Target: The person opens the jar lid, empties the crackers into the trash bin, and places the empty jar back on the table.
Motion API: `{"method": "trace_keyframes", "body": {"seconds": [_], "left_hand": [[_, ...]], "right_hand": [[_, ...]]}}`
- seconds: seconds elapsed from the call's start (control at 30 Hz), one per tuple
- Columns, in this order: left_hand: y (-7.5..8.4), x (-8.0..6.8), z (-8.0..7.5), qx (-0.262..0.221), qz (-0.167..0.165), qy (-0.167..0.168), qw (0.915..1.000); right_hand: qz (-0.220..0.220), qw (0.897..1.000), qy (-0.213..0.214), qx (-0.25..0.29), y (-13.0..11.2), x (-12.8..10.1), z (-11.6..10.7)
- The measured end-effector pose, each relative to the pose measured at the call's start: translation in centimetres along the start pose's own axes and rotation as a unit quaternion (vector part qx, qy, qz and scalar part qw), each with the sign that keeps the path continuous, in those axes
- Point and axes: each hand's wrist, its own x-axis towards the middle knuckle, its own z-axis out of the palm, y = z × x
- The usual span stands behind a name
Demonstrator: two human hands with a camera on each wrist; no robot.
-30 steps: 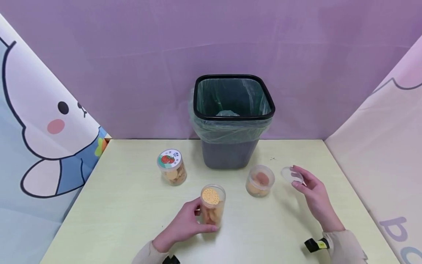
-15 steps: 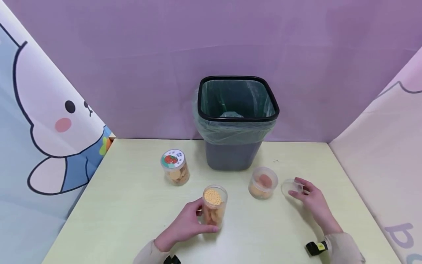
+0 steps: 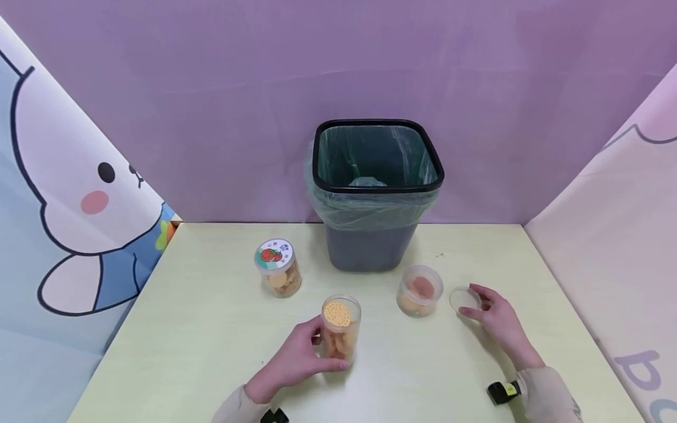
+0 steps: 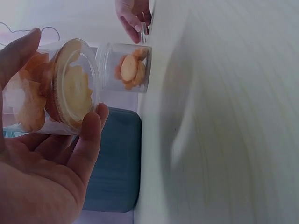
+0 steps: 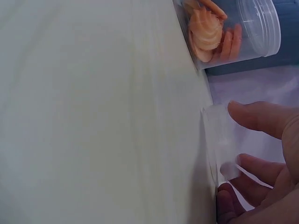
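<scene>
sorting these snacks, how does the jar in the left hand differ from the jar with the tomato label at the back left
The jar in the left hand has no lid, so its biscuits show from above; the tomato-label jar is capped by a printed lid. The left hand grips the first; the second stands alone, untouched, farther back near the bin. The held jar looks taller. Both are clear, upright, holding orange biscuits.

1. Left hand (image 3: 296,361): bare, with a pale beige sleeve (image 3: 233,411) at the wrist.
2. Right hand (image 3: 499,323): bare, with the same pale beige sleeve (image 3: 547,396).
3. Small black wrist device with a yellow marking (image 3: 502,392) beside the right cuff; another black device (image 3: 273,416) at the left cuff.
</scene>
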Motion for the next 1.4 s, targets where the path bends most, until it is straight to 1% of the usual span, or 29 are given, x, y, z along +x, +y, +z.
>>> {"method": "trace_keyframes", "body": {"seconds": [0.27,0.47,0.53,0.63,0.73,0.87,1.0,1.13,1.4], "left_hand": [[0.0,0.1,-0.2,0.0,-0.001,-0.003,1.0],[0.1,0.3,-0.3,0.0,-0.008,-0.007,0.9999],[0.2,0.3,-0.3,-0.003,-0.01,-0.009,0.9999],[0.2,0.3,-0.3,-0.007,-0.012,-0.011,0.9998],[0.2,0.3,-0.3,-0.006,-0.013,-0.012,0.9998],[0.2,0.4,-0.3,-0.005,-0.014,-0.012,0.9998],[0.1,0.4,-0.2,-0.002,-0.012,-0.01,0.9999],[0.0,0.4,-0.1,-0.003,-0.01,-0.01,0.9999],[-0.1,0.4,-0.1,-0.01,-0.012,-0.009,0.9998]], "right_hand": [[0.01,1.0,-0.005,0.006,-0.2,0.0,-0.3],[0.009,1.0,0.008,0.004,-1.1,-0.1,-0.8],[-0.004,1.0,0.02,0.01,-1.6,-0.1,-1.0],[-0.04,0.998,0.047,0.008,-2.5,0.0,-1.3],[-0.078,0.994,0.078,0.0,-3.6,0.1,-1.6],[-0.125,0.987,0.105,0.001,-5.4,0.4,-2.1],[-0.168,0.979,0.117,-0.005,-7.7,0.6,-2.8],[-0.197,0.973,0.124,-0.015,-10.0,0.6,-3.6],[-0.231,0.962,0.141,-0.033,-14.3,1.2,-4.8]]}}
